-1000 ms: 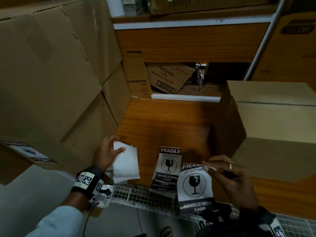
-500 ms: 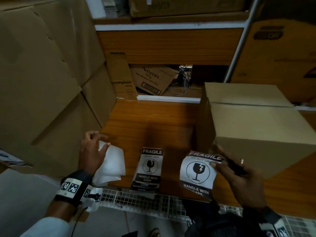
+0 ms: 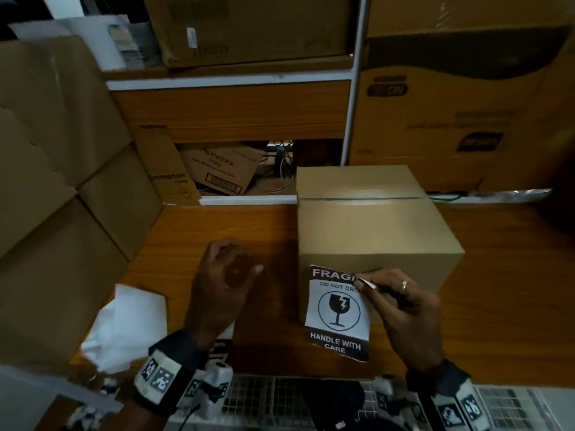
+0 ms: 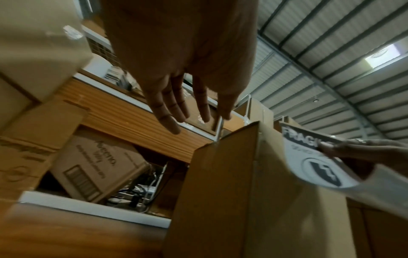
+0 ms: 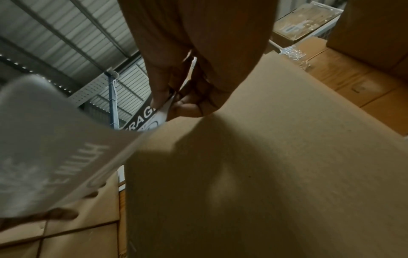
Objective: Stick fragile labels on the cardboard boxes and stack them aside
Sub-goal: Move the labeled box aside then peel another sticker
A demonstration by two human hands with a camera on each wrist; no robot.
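A plain taped cardboard box point(image 3: 373, 231) stands on the wooden table point(image 3: 217, 222). My right hand point(image 3: 362, 283) pinches the top right corner of a black-and-white FRAGILE label point(image 3: 337, 312), holding it upright against the box's near face. I cannot tell whether it sticks. From the right wrist, the pinch point(image 5: 170, 103) sits above the box point(image 5: 264, 157), and the label point(image 5: 44, 139) curls towards the camera. My left hand point(image 3: 238, 259) hovers open left of the box, holding nothing. Its fingers point(image 4: 176, 104) point over the box point(image 4: 232, 192) beside the label point(image 4: 313, 165). The label stack point(image 3: 222, 346) is mostly hidden under my left wrist.
White backing sheets point(image 3: 130, 325) lie at the table's left front. Stacked cardboard boxes point(image 3: 62, 213) wall in the left side. A shelf with boxes point(image 3: 224, 172) and a white post point(image 3: 351, 88) stand behind. A large box point(image 3: 451, 119) is at the back right, wire mesh point(image 3: 264, 396) along the front edge.
My right hand carried the label up and right to the box's near face. My left hand left the white sheets and moved right towards the box. The head view turned right.
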